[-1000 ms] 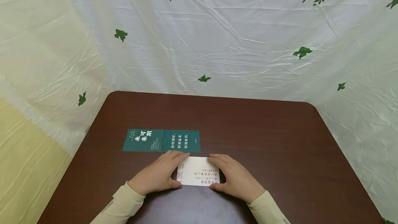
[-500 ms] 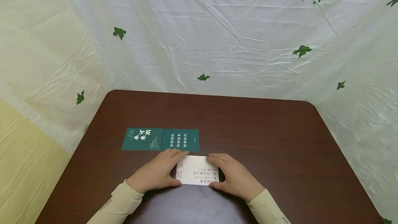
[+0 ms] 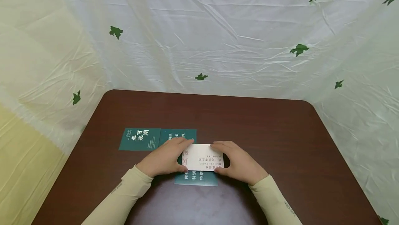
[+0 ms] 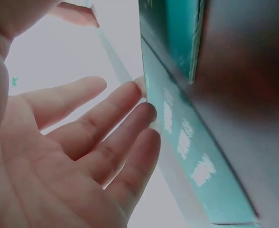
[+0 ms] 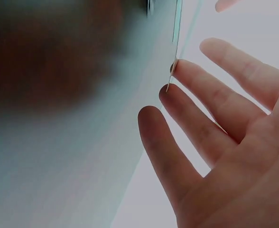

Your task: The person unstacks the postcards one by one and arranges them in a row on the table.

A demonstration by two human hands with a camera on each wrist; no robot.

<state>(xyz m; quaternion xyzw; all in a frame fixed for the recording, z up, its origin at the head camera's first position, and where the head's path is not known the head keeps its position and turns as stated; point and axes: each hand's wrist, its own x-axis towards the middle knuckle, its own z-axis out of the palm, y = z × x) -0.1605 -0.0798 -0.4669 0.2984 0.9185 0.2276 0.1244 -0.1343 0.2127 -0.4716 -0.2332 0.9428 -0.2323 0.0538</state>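
Head: looks forward and down from above my hands, the widest and farthest view, over the brown table (image 3: 265,131) to the cloth backdrop (image 3: 218,27).
Left wrist: close up, facing the inside of my left hand (image 4: 63,166).
Right wrist: equally close, facing my right hand (image 5: 246,161).
Shared, head and left wrist: my left hand, lettered green card (image 4: 194,142).

White card (image 3: 202,157) shifted fwd; green card (image 3: 196,180) now partly visible on nr side.

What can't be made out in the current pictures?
- Head view: the middle green card, partly hidden by the left hand.
- Head view: the near green card, partly hidden by the white card.
- Head view: fine print on the leftmost green card, too small to read.
- Left wrist view: white lettering, too blurred to read.
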